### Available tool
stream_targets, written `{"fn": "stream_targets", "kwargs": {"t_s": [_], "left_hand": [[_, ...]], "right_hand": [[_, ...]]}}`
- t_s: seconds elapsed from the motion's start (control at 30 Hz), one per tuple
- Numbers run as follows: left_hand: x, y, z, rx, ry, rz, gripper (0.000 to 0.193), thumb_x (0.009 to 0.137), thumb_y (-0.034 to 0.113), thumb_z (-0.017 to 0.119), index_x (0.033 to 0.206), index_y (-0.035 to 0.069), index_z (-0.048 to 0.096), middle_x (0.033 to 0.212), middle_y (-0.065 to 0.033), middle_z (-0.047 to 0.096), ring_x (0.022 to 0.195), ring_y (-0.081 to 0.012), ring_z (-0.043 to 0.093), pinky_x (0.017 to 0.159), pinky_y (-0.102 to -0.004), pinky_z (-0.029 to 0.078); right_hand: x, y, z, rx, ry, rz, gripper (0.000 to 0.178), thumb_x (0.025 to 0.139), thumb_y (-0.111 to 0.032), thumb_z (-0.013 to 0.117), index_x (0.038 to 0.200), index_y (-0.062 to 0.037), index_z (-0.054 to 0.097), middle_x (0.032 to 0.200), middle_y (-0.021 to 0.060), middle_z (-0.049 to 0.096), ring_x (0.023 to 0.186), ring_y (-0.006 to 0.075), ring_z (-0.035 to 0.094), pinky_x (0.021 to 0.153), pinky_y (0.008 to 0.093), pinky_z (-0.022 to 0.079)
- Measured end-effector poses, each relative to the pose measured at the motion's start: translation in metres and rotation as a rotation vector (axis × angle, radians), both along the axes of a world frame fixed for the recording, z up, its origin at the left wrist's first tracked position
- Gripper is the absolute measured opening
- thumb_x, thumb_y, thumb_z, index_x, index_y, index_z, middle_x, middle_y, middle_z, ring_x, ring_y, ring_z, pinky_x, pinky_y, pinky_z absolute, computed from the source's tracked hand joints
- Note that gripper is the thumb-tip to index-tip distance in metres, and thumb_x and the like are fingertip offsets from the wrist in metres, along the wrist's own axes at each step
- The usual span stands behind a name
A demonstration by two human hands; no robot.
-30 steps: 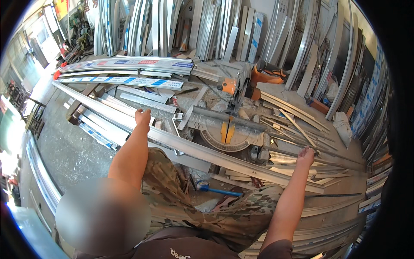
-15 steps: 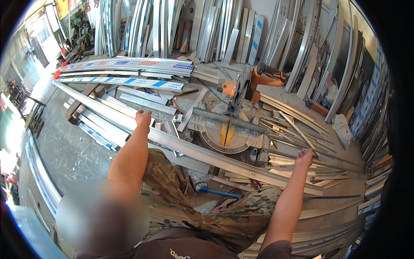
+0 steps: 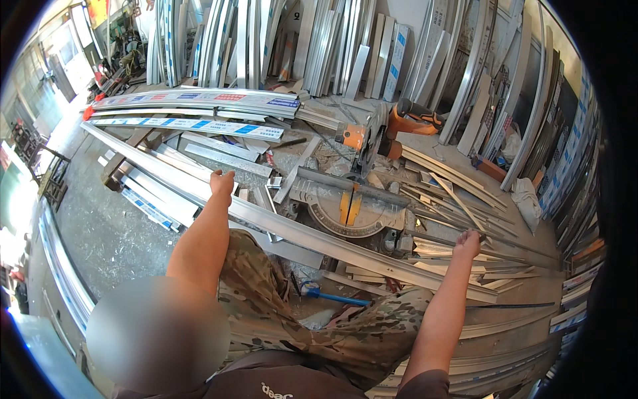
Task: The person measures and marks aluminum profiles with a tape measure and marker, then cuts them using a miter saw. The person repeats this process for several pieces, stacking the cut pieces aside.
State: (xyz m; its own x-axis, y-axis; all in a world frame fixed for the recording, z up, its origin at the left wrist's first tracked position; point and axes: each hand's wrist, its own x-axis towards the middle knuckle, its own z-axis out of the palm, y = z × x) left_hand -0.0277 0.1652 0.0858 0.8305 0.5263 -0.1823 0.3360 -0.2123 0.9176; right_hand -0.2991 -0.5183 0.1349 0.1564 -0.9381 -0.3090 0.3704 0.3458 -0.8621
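A long pale metal profile point(image 3: 279, 226) runs slantwise in front of me, from far left to near right. My left hand point(image 3: 222, 184) is over its left part, fingers curled at the far edge; what they grip, if anything, is hidden. My right forearm crosses above the profile's near right end. Beyond it, my right hand point(image 3: 467, 245) is closed, fingers pressed together beside thin dark strips; any held thing is too small to make out. Between my hands, past the profile, stands a mitre saw point(image 3: 359, 213) with an orange motor housing point(image 3: 352, 136) and its head raised.
Labelled metal profiles point(image 3: 199, 100) lie stacked at the far left. Thin offcut strips point(image 3: 458, 179) are heaped right of the saw. Upright profiles point(image 3: 325, 53) lean along the back wall. A blue-handled tool point(image 3: 339, 297) lies between my legs. A white sack point(image 3: 527, 203) rests at the right.
My right hand has shifted very slightly to the left and nearer to me. The left hand, the profile and the saw look the same.
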Motion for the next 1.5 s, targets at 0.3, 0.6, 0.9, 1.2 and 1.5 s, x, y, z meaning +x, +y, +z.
{"fn": "stream_targets", "kwargs": {"t_s": [0.3, 0.6, 0.9, 1.2, 1.5], "left_hand": [[0.005, -0.002, -0.001, 0.01, -0.008, -0.023, 0.065, 0.084, 0.023, 0.076, 0.139, 0.0, 0.053, 0.137, -0.0241, 0.059, 0.126, -0.0365, 0.057, 0.105, -0.0422, 0.047], [0.0, -0.008, 0.006, 0.029, -0.009, -0.046, 0.065, 0.084, 0.023, 0.076, 0.14, -0.001, 0.053, 0.137, -0.0245, 0.059, 0.126, -0.0366, 0.057, 0.104, -0.0418, 0.047], [0.001, -0.007, 0.004, 0.037, -0.009, -0.048, 0.065, 0.083, 0.022, 0.076, 0.14, -0.001, 0.053, 0.136, -0.0244, 0.059, 0.126, -0.0362, 0.057, 0.104, -0.0413, 0.047], [0.003, -0.002, -0.001, 0.052, 0.004, -0.054, 0.065, 0.083, 0.022, 0.076, 0.14, 0.0, 0.053, 0.134, -0.0235, 0.06, 0.124, -0.0351, 0.058, 0.104, -0.0407, 0.047], [0.008, 0.004, -0.009, 0.046, -0.008, -0.054, 0.065, 0.085, 0.022, 0.076, 0.141, 0.0, 0.052, 0.132, -0.0228, 0.062, 0.123, -0.0334, 0.059, 0.102, -0.0405, 0.047]], "right_hand": [[0.0, -0.017, -0.003, -0.031, -0.102, 0.035, 0.015, 0.091, -0.018, 0.069, 0.082, -0.0151, 0.057, 0.07, -0.0051, 0.059, 0.061, 0.0096, 0.052, 0.059, 0.0291, 0.038], [-0.001, -0.03, -0.014, -0.079, -0.078, 0.098, 0.016, 0.089, -0.02, 0.067, 0.079, -0.0193, 0.054, 0.07, -0.0078, 0.057, 0.065, 0.0088, 0.057, 0.061, 0.0281, 0.042], [0.004, -0.027, -0.013, -0.063, 0.023, 0.012, 0.012, 0.087, -0.019, 0.066, 0.097, -0.0133, 0.066, 0.087, -0.0027, 0.067, 0.069, 0.0113, 0.059, 0.063, 0.03, 0.044], [0.007, -0.004, 0.001, -0.042, -0.032, 0.026, 0.013, 0.089, -0.016, 0.069, 0.083, -0.0174, 0.057, 0.075, -0.0048, 0.058, 0.063, 0.0103, 0.05, 0.063, 0.0309, 0.039], [0.008, 0.004, 0.005, -0.014, -0.067, -0.019, 0.017, 0.089, -0.017, 0.071, 0.08, -0.0178, 0.056, 0.067, -0.0048, 0.049, 0.057, 0.0103, 0.044, 0.06, 0.031, 0.041]]}}
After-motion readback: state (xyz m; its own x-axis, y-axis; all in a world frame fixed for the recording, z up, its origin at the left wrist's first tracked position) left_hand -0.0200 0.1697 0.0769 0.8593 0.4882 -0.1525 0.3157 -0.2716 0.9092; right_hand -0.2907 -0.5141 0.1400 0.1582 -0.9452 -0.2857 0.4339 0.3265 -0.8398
